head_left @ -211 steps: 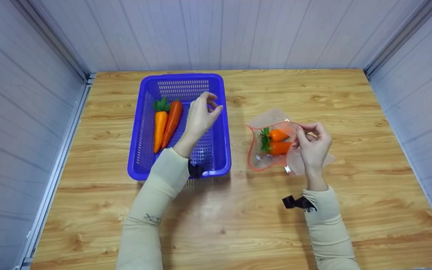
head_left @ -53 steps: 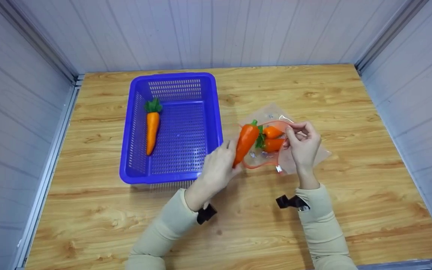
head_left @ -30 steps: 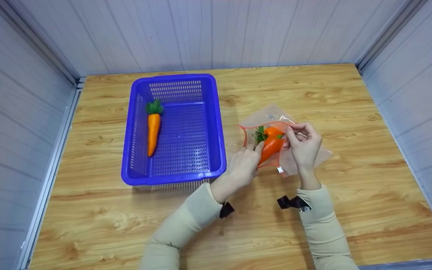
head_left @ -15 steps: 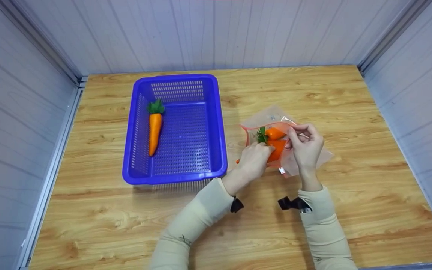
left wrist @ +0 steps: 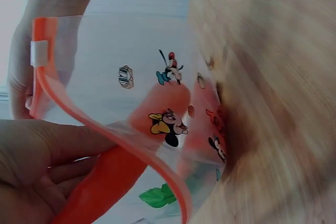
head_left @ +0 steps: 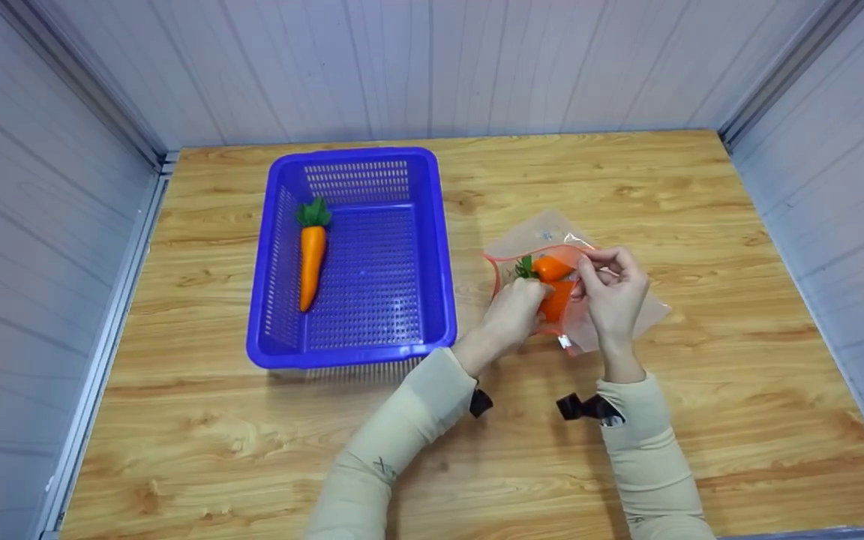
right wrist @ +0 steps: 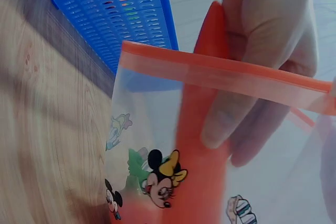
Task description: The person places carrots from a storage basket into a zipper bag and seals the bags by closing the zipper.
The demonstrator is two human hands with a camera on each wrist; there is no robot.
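My left hand (head_left: 511, 311) reaches into the mouth of a clear zip bag (head_left: 646, 319) and grips a red chili pepper (left wrist: 107, 182) between thumb and fingers. The pepper's thick end is inside the bag, while its thin tip (right wrist: 212, 27) sticks out past the orange-red zip edge (right wrist: 252, 72). At the bag's far side, my right hand (head_left: 616, 292) pinches that edge and keeps the mouth spread. An orange carrot (head_left: 552, 268) with green leaves lies inside, with another orange-red piece partly hidden beside the pepper. Cartoon figures (left wrist: 168, 127) are printed on the bag.
A blue plastic basket (head_left: 447, 262) stands left of the bag, with one leafy carrot (head_left: 312, 259) along its left side. A white slider (head_left: 565, 341) sits at the bag's near edge. Pale panel walls (head_left: 432, 67) enclose the wooden table (head_left: 252, 450) at the back and sides.
My left hand took the chili pepper from the basket, carried it right and pushed it into the bag. My right hand keeps its pinch on the bag's edge.
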